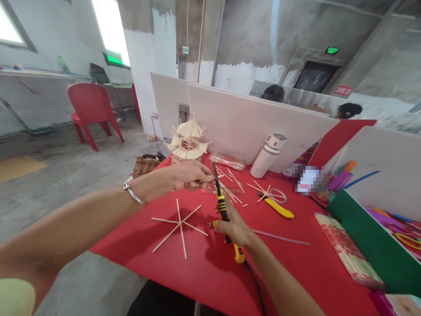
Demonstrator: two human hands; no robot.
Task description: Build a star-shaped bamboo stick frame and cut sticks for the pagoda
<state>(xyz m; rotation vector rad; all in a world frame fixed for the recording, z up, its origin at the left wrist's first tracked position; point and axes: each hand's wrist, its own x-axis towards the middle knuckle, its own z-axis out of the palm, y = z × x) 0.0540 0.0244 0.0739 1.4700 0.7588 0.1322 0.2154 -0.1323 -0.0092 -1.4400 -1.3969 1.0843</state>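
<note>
My right hand is wrapped around a yellow-and-black corded tool that looks like a glue gun. Its dark, narrow end points up and away, and a black cord trails from its lower end. Beside that narrow end my left hand is closed in a pinch; whatever lies between its fingertips is too small to make out. On the red table in front of me lies a six-armed star of thin wooden sticks, left of my right hand. Beyond my hands, loose sticks are scattered.
A wooden stick pagoda stands at the back left. Further right are a white flask, another stick star, a yellow utility knife, a pack of sticks and a green box. White boards close off the back.
</note>
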